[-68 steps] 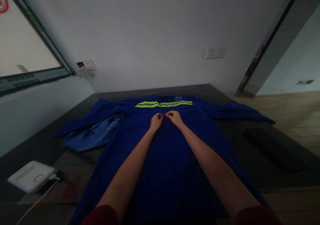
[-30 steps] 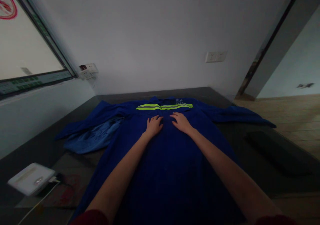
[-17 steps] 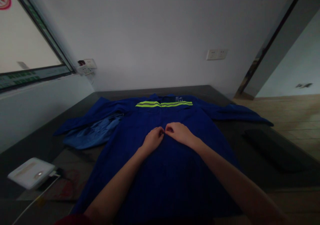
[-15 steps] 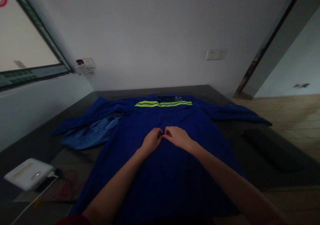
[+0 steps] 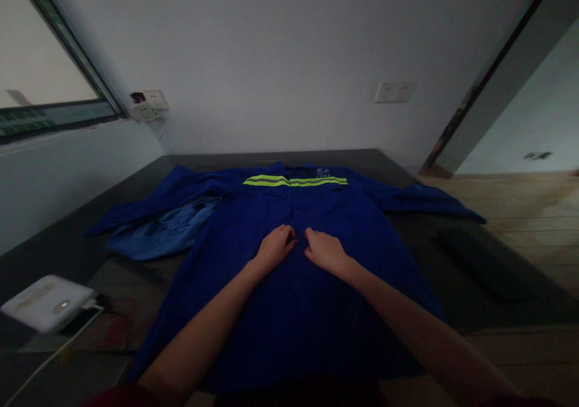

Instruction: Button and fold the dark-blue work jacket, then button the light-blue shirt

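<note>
One dark table bears one striped jacket; two hands curl fingers there, grip unclear.

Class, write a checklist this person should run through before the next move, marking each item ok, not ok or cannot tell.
1. Garment spread out on the table: ok. The blue jacket lies across the dark table.
2. Sleeves out to the sides: ok. Both sleeves extend outward.
3. Hands at the centre front: ok. The left hand and right hand are there, fingertips apart.
4. Button or fabric between the fingertips: cannot tell; too dark and small.
5. Lighter blue cloth separate from the jacket: not ok. It lies up against one sleeve.
6. White box off the jacket: ok. It sits apart on the left.
</note>
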A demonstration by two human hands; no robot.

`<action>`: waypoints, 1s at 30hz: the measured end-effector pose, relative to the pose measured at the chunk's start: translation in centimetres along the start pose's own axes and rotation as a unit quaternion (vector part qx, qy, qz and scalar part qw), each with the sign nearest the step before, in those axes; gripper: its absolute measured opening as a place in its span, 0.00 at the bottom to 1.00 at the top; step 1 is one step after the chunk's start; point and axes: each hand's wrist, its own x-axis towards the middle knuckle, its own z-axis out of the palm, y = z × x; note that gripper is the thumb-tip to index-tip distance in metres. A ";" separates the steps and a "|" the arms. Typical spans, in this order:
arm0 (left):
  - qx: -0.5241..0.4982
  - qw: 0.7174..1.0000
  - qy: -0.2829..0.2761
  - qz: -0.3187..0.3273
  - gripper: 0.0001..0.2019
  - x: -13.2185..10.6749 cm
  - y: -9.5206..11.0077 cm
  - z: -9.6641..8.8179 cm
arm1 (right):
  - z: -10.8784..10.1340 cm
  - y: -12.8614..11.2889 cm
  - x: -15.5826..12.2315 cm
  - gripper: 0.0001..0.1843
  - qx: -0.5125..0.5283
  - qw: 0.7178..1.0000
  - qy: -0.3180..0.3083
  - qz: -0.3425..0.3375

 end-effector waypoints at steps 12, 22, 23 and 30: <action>0.068 0.998 -0.003 0.017 0.04 -0.2 1.0 -1.0 | -0.2 0.3 1.1 0.12 0.004 0.999 0.032 0.033; 0.106 0.994 0.007 0.003 0.07 -0.4 1.5 -0.9 | 2.2 2.5 2.0 0.10 0.263 0.961 0.088 -0.005; 0.110 0.994 0.010 0.002 0.08 -0.4 1.4 -0.7 | 2.8 2.6 2.0 0.10 0.283 0.955 0.091 -0.011; 0.089 0.996 -0.009 -0.002 0.07 -0.2 1.5 -0.5 | 3.6 3.7 2.7 0.10 0.307 0.945 0.109 -0.021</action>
